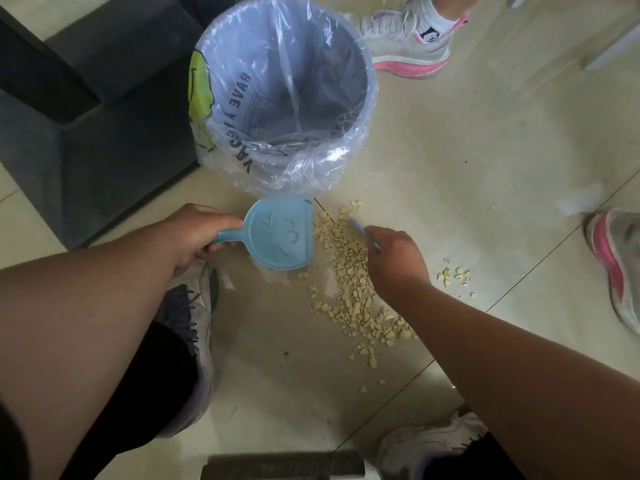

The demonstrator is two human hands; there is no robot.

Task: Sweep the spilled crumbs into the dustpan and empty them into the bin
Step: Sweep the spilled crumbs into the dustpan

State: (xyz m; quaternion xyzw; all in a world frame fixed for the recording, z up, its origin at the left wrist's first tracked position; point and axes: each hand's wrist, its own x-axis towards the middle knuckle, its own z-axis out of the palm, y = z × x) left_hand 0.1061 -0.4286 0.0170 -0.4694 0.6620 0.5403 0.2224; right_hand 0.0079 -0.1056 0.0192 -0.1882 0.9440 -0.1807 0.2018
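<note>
Nearest the camera: two forearms reaching down over a tiled floor (433, 140), with the wearer's shoes beneath. Centre: spilled crumbs (353, 292) strewn in a band from just beside the dustpan's open edge back toward the viewer, plus a small separate cluster (455, 275) well apart to the right. Left hand (197, 233): grip curled tight round the handle of the pale blue dustpan (282, 235), pan lying flat on the floor, apparently still without crumbs inside. Right hand (394, 258): grip closed on a slim blue brush (362, 230), only the handle end showing; bristles hidden behind the hand. Risks, as judgement: a fast stroke likely to scatter light fragments past the pan lip or under it if the front edge lifts; outlying cluster easily overlooked; pan tilted during the lift apt to spill again. Farther: bin (287, 95) lined with a clear plastic bag, standing just beyond the dustpan. Farthest: another person's pink-soled shoes (412, 39).
</note>
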